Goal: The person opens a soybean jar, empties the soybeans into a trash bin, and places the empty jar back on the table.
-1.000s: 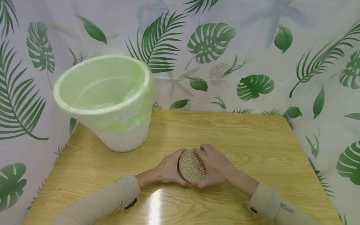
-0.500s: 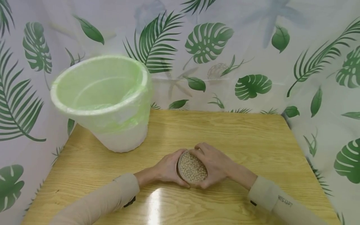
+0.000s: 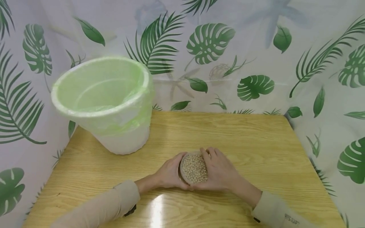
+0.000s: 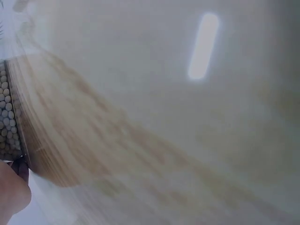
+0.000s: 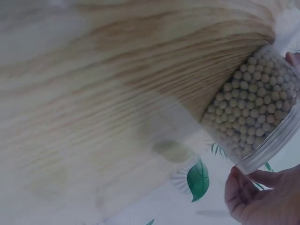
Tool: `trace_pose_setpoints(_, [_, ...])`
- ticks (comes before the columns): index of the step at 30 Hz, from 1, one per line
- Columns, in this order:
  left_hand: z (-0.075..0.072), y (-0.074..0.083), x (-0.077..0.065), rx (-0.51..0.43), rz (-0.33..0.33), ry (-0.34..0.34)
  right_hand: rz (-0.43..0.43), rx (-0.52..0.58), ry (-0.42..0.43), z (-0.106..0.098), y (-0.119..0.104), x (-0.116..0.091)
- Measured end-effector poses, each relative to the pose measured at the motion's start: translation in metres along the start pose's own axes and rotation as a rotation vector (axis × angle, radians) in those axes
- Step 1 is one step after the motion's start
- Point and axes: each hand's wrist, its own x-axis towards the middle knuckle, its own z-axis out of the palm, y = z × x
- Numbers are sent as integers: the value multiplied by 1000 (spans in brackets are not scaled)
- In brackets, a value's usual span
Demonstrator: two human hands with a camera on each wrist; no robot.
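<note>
- From the head camera's side, I see the left hand (image 3: 171, 172) curved round the left of a clear jar (image 3: 190, 152), thumb at the near edge, grasping it.
- The right hand (image 3: 220, 171) grasps the opposite side, its fingers bent over the far part of the rim.
- The jar sits between the two palms, over the near middle of the wooden table (image 3: 242, 133); pale beans (image 3: 195, 169) show through its top.
- I can't make out whether a lid covers them; if the top is open or only loosely shut, a tilt or a hard twist could spill beans across the wood.
- Both hands hold by the sides, so uneven pressure might let the smooth wall slip round or squirt free.
- The white bucket (image 3: 122, 144) with its green liner (image 3: 111, 85) stands well apart, at the far left; a careless swing that way could knock it, I'd judge.
- By the left wrist, only a strip of the jar and part of a hand show at the edge; I can't tell the grip from there.
- By the right wrist, the jar looks slanted, with fingertips at its clear rim. Such an edge hold could slide off if the full jar proves heavy. Whether its base rests on the table, I can't say.
</note>
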Motion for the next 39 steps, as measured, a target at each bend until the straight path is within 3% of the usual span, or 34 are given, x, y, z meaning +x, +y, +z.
trace_pose_setpoints(4, [-1, -1, 0, 16, -14, -5, 44, 26, -10, 2, -5, 3])
trace_pose_setpoints(13, [1, -3, 7, 45, 3, -9, -29, 45, -62, 1, 6, 10])
trace_pose_setpoints(21, [0, -2, 10, 59, 22, -24, -192, 37, -61, -2, 20, 18])
trace_pose_setpoints(27, [0, -4, 10, 52, 31, -31, -290, 42, -118, -7, 28, 24])
trace_pose_setpoints(31, [1, -3, 7, 26, 10, -18, -241, 68, -123, -8, 26, 19])
trace_pose_setpoints(39, [6, 2, -1, -10, -2, 33, -47, 65, -25, -1, 7, 3])
